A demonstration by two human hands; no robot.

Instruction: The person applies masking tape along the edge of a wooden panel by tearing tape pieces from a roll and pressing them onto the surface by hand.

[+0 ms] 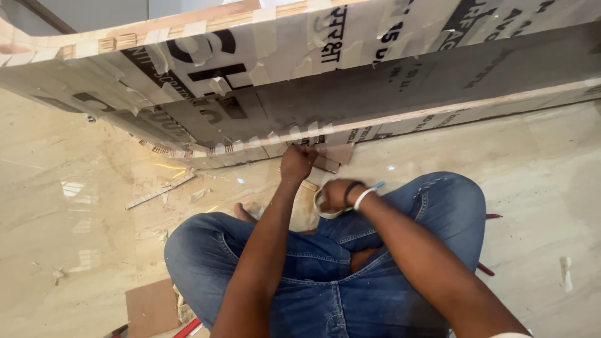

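Nearest us, our crossed legs in blue jeans (313,275) take up the lower middle of the marble floor (75,250), with a brown cardboard scrap (150,307) by the left knee.

Right hand (335,195): fingers closed around a roll of pale tape (327,209), held just above the lap; a dark band and a white band circle the wrist.

Left hand (297,161): fingertips pinched together and pressed on the lower edge of the wrapped panel (350,81); we cannot tell whether they clamp a tape end.

Small cardboard piece (335,156): on the floor, just right of the left hand, against the panel's lower edge.

Thin wooden strip (159,191): on the floor, left of the hands.

Farthest, the panel, cardboard-covered and taped with short pale strips, spans the top edge.
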